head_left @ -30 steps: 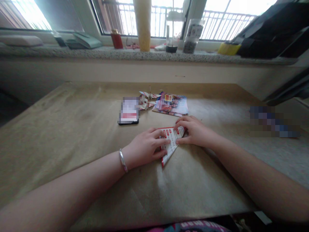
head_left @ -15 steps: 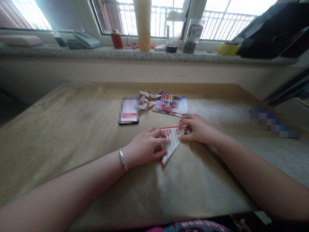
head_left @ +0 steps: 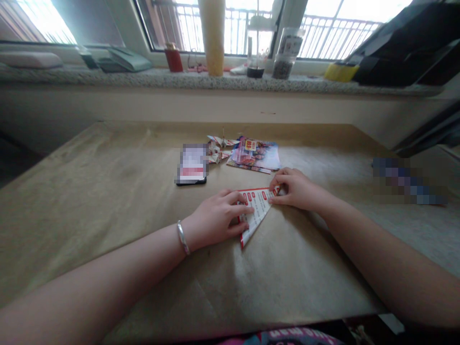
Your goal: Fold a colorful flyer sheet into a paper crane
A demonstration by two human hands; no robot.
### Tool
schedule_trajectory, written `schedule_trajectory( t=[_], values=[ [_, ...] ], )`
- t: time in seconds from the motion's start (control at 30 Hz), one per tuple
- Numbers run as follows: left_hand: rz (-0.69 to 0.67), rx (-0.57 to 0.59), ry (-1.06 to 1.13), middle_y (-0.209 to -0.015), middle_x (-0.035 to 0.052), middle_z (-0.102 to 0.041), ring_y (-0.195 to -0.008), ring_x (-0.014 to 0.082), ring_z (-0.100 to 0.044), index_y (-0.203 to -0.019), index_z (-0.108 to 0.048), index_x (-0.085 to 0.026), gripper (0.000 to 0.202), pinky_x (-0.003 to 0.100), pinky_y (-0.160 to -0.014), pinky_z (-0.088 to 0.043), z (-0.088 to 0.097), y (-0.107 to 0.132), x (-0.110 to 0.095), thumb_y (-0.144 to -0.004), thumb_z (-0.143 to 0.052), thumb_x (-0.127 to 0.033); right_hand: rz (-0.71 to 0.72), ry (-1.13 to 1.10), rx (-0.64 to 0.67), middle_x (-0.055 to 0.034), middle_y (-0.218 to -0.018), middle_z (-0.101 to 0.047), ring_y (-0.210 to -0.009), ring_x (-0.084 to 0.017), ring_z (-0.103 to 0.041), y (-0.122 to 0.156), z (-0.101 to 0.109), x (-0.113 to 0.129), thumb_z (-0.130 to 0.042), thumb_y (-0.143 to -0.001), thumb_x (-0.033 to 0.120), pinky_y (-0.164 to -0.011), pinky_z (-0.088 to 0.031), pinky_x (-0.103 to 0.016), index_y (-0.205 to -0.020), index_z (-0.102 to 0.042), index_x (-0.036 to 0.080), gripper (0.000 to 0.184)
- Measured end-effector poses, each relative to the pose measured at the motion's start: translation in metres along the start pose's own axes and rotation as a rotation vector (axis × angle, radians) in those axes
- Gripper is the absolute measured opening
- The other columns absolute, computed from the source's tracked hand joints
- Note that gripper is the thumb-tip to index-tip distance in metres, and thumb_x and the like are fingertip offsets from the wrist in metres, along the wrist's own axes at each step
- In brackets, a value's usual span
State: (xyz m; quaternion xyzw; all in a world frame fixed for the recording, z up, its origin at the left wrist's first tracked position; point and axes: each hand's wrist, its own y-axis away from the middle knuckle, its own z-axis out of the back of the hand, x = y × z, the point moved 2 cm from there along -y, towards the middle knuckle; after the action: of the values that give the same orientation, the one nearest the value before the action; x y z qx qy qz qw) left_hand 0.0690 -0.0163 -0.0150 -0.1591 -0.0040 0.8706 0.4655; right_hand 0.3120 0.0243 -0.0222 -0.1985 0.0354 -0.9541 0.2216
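A folded triangle of red-and-white printed paper (head_left: 258, 211) lies flat on the tan table (head_left: 108, 191). My left hand (head_left: 215, 218), with a silver bangle at the wrist, presses its fingers down on the paper's left side. My right hand (head_left: 296, 189) pinches the paper's upper right corner with curled fingers. Both forearms rest low over the table.
A phone (head_left: 192, 165) lies beyond the hands, with small folded paper pieces (head_left: 219, 147) and a stack of colourful leaflets (head_left: 256, 155) beside it. A blurred object (head_left: 408, 181) sits at the right. The windowsill (head_left: 215, 81) holds a red jar, a yellow cylinder and containers.
My right hand has slid up and to the right along the paper's edge to its upper corner, uncovering more of the paper. My left hand has stayed in place.
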Motion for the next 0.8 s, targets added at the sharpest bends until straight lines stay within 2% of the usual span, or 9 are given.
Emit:
schedule_trajectory(
  t=[0.33, 0.6, 0.8],
  values=[
    [-0.009, -0.008, -0.003, -0.115, 0.0057, -0.057, -0.106, 0.0229, -0.050, -0.115, -0.062, -0.026, 0.031, 0.042, -0.094, -0.045, -0.0012, 0.0000, 0.0009, -0.088, -0.055, -0.038, -0.021, -0.006, 0.011, -0.0048, -0.088, -0.058, -0.082, -0.019, -0.056, -0.0004, 0.0018, 0.0000, -0.076, -0.066, 0.039, -0.077, -0.046, -0.032, -0.080, -0.068, 0.023, 0.023],
    [-0.008, -0.014, 0.000, -0.114, 0.0063, -0.057, -0.106, 0.0226, -0.050, -0.116, -0.063, -0.026, 0.031, 0.041, -0.094, -0.046, -0.0016, 0.0004, 0.0013, -0.088, -0.055, -0.038, -0.089, -0.078, 0.062, -0.0029, -0.080, -0.058, -0.066, -0.014, -0.053, -0.0014, 0.0035, -0.0028, -0.072, -0.069, 0.035, -0.062, -0.044, -0.026, -0.078, -0.067, 0.020, 0.018],
    [-0.007, -0.022, -0.004, -0.114, 0.0062, -0.057, -0.106, 0.0231, -0.050, -0.116, -0.063, -0.026, 0.031, 0.041, -0.094, -0.046, -0.0020, 0.0012, 0.0018, -0.088, -0.055, -0.037, -0.121, -0.103, 0.054, -0.0016, -0.079, -0.059, -0.064, -0.013, -0.053, -0.0013, 0.0025, -0.0077, -0.071, -0.069, 0.036, -0.059, -0.043, -0.025, -0.077, -0.065, 0.020, 0.019]
  ],
)
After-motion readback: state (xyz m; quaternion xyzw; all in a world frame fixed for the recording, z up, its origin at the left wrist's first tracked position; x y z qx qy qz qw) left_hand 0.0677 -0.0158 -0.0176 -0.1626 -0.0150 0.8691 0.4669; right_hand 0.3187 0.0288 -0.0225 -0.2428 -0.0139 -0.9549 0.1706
